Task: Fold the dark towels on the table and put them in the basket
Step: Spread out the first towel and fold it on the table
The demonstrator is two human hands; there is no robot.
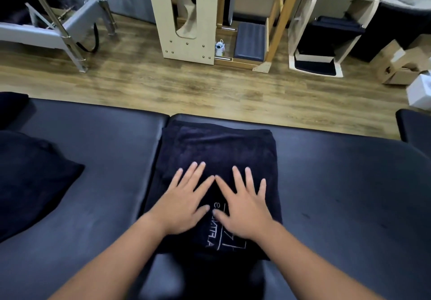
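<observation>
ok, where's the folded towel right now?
Head view: the folded towel lies centre on the dark padded table, under both flat hands, left hand and right hand, with another dark towel to its left.

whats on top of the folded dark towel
Both hands lie flat on the folded dark terry towel: left hand, right hand. They cover part of its white embroidered logo.
</observation>
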